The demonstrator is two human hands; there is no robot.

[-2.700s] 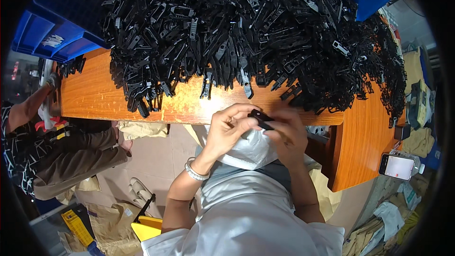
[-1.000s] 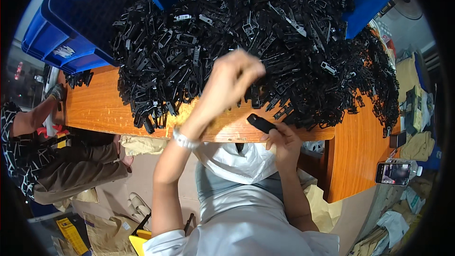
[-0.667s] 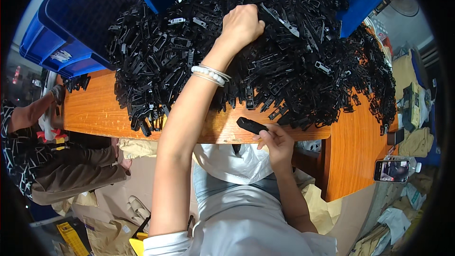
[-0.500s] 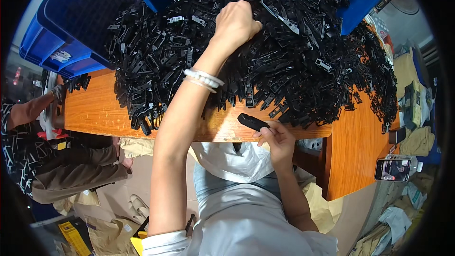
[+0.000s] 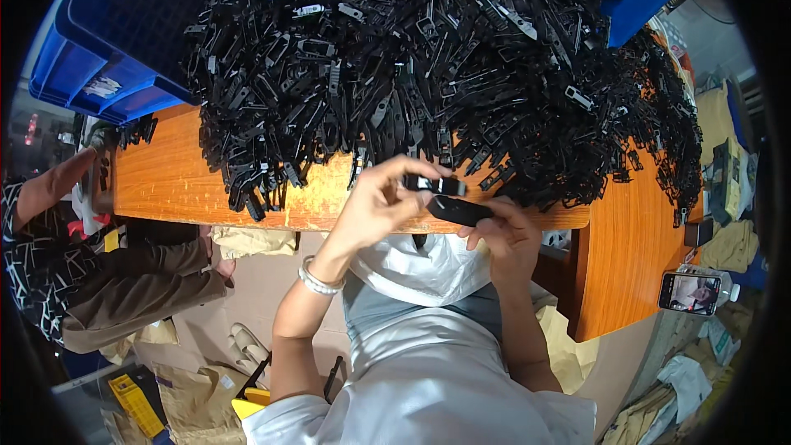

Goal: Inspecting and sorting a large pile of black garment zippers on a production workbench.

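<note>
A person's left hand [image 5: 371,210] pinches a small black part [image 5: 445,185] while the right hand [image 5: 511,239] grips a longer black piece [image 5: 459,211], close together over the near edge of a wooden counter [image 5: 165,177] heaped with black components [image 5: 395,74].

Free left stretch of wooden table [image 5: 156,169], heap of black parts [image 5: 362,58] blocking ahead, blue crate [image 5: 70,70] at far left

The shirt [image 5: 420,379] is very light grey, with short, loose sleeves [image 5: 567,414] and soft folds. Round the left wrist [image 5: 335,259] goes a white bracelet [image 5: 319,281] with little beads. The pants [image 5: 368,315] are blue-grey.
</note>
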